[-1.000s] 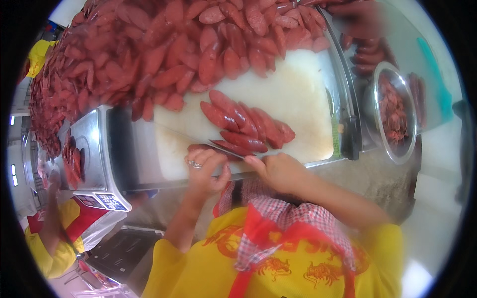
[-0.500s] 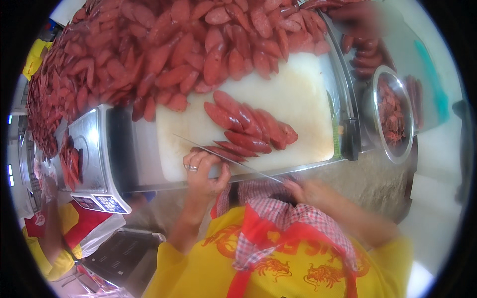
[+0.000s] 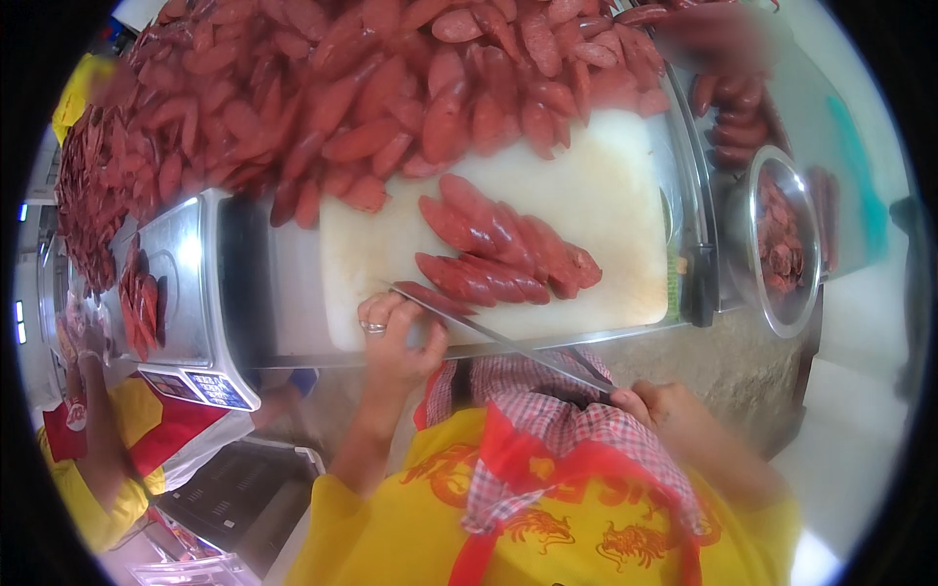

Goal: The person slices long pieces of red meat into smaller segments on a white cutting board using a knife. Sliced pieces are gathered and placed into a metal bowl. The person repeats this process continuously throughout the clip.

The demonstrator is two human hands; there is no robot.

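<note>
On the white cutting board (image 3: 616,215) lie sliced red sausages, a larger group of slices (image 3: 489,230) behind a nearer row (image 3: 484,278). My left hand (image 3: 396,337), with a ring on it, is curled at the board's near edge, its fingertips closed on a piece of sausage (image 3: 433,297); part of that piece is hidden by the fingers. My right hand (image 3: 655,400) grips the handle of a long thin knife (image 3: 518,347), off the near edge of the board. The blade slants up to the left, its tip just beside my left fingertips and the sausage piece.
A big heap of sausage slices (image 3: 381,98) covers the far side. At left stands a scale (image 3: 191,264) with slices on its plate. To the right are a metal bowl (image 3: 811,278) of scraps and whole sausages (image 3: 738,122). Another person's arm (image 3: 98,420) shows at far left.
My right hand has drawn the knife back toward me and to the right, its tip now near my left fingers. The near row's slices lie closer together. The whole view has shifted slightly.
</note>
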